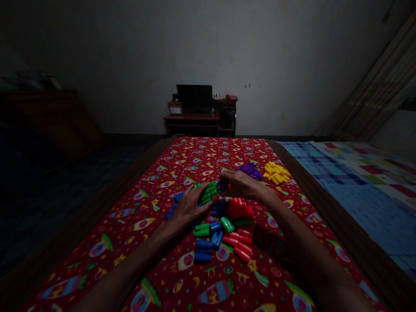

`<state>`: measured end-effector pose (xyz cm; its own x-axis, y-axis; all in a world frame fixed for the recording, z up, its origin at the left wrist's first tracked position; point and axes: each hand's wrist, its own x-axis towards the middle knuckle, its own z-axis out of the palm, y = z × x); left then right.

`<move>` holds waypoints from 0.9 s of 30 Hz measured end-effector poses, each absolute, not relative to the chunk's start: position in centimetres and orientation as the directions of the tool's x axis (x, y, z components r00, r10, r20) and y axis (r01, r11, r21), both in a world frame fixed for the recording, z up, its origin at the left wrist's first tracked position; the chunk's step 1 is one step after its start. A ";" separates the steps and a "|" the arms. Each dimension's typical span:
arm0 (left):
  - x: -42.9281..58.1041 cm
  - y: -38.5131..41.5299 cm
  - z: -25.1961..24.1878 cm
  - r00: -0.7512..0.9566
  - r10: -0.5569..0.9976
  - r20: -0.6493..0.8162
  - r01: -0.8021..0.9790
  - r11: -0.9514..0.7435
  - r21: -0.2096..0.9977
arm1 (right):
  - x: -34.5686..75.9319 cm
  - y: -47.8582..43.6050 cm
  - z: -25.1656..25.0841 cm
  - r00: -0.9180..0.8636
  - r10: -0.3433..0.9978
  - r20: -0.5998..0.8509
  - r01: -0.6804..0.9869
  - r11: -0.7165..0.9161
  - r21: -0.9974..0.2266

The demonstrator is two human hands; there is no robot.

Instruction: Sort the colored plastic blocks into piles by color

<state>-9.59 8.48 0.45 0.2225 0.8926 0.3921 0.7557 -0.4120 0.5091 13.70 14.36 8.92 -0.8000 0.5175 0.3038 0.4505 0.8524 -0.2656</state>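
Observation:
My left hand (pixel 190 206) lies with its fingers stretched along the green toy blocks (pixel 208 193), its thumb pointing right. Blue toy blocks (pixel 179 197) show partly behind it. My right hand (pixel 242 184) is bent down, its fingers curled about a dark purple toy block (pixel 222 186); the grip is partly in shadow. Just below that hand is a heap of red toy blocks (pixel 239 209). Closer to me are loose blue blocks (pixel 203 251), a green block (pixel 227 224) and more red blocks (pixel 243 251). All look like shiny plastic pieces with rounded, tube-like sides.
Beyond my right hand sit a purple pile (pixel 251 170) and a yellow pile (pixel 276 173). Everything lies on a red patterned cloth (pixel 143 260). A desk with a monitor (pixel 195 99) stands against the far wall. Blue checked bedding (pixel 328 186) is at the right.

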 end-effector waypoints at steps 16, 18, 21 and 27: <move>-10.2 8.2 0.6 0.332 0.854 0.399 0.757 -0.494 0.427 | 20.3 21.2 2.1 -0.052 0.888 0.458 0.873 0.263 -0.411; -10.2 8.2 0.6 0.345 0.846 0.407 0.747 -0.510 0.426 | 20.3 21.1 1.8 -0.085 0.904 0.419 0.882 0.264 -0.390; -10.1 8.1 0.4 0.351 0.834 0.425 0.737 -0.526 0.424 | 20.3 21.1 2.1 -0.116 0.893 0.436 0.875 0.300 -0.380; -10.3 8.5 1.1 0.353 0.811 0.466 0.716 -0.555 0.424 | 18.3 20.2 4.3 -0.124 0.825 0.552 0.790 0.419 -0.447</move>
